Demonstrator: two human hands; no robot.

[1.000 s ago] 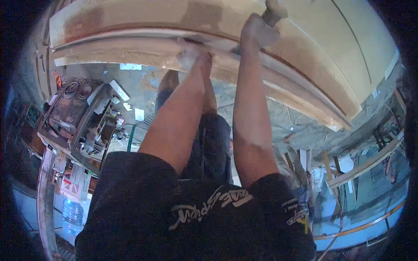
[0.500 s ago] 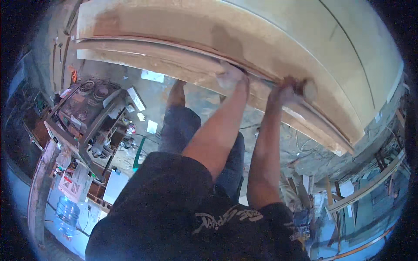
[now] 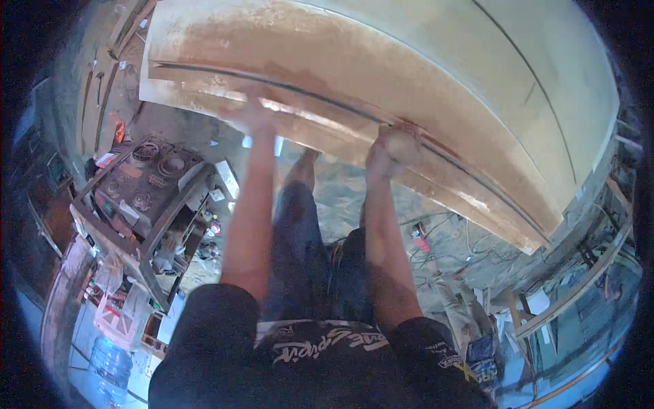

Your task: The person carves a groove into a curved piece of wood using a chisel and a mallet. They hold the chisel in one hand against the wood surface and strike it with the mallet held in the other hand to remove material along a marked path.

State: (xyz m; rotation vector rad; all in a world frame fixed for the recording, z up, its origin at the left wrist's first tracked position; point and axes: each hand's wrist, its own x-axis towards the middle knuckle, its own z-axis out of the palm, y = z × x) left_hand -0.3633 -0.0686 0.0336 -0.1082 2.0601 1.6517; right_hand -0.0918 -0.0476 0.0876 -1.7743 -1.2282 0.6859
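A long curved wooden panel [image 3: 320,51], tan and brown with a dark groove along it, spans the upper view. Close to its near edge is my left hand [image 3: 253,119], blurred, its fingers seemingly stretched out to the left with nothing visible in them. Farther right, my right hand [image 3: 380,163] is closed round a round tan object [image 3: 402,146] at the dark groove. Blur hides what kind of object this is. Pale shiny patches show on the panel's lower strip between and beyond the hands.
Left stands a dusty dark unit with round speaker-like parts [image 3: 139,174] in a frame. Below it are a pale crate [image 3: 122,313] and a blue water jug [image 3: 109,365]. Cables and a red object [image 3: 422,242] lie on the floor. Wooden strips [image 3: 579,293] lean at right.
My left hand has moved left along the panel. My right hand, with the round object, has also moved left and slightly down. The view has shifted a little.
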